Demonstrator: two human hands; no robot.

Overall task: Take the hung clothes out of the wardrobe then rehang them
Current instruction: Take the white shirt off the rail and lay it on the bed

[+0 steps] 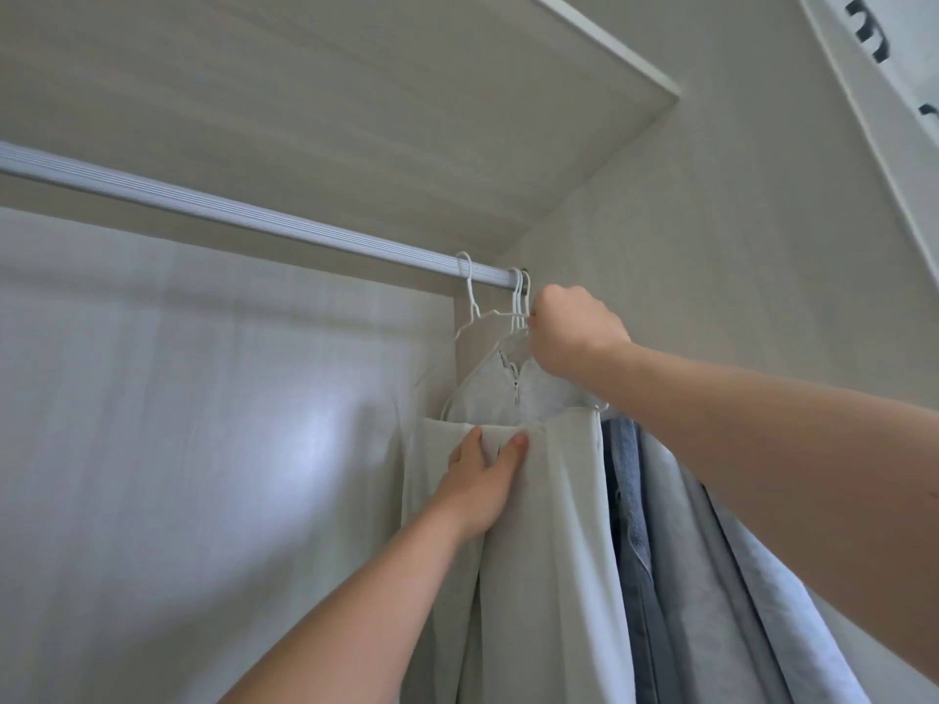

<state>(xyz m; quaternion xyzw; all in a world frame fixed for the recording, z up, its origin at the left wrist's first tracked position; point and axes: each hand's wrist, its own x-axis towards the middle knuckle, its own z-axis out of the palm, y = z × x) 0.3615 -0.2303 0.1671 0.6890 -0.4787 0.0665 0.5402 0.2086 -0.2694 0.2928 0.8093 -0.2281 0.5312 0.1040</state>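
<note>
The pale, wood-grained wardrobe interior (203,449) fills the view: a flat back panel on the left, a side wall on the right, and the underside of a light top shelf (355,94) overhead. A ribbed silver metal hanging rail (228,215) crosses from the upper left down to the right-hand corner. Past the wardrobe's right edge, a white frame (874,144) slants down the far corner of the view.

All the clothes are bunched at the rail's right end, tight against the side wall. Three white wire hangers (475,317) hook over the rail there, one a little apart to the left and two pressed together beside the right hand. Frontmost hangs a long pale grey-green cloth garment (549,551), folded over its hanger bar. Behind its top edge shows a light grey zipped garment (528,393). To the right hang a blue denim piece (630,525) and a light blue cloth piece (752,576), partly covered by the right forearm, so four garments can be counted.

The right hand (574,332) is clenched in a fist at the necks of the paired hangers, just under the rail; exactly which wire it grips is hidden. The left hand (482,480) reaches up from below, its fingers (518,444) pinching a fold near the top of the grey-green garment.
</note>
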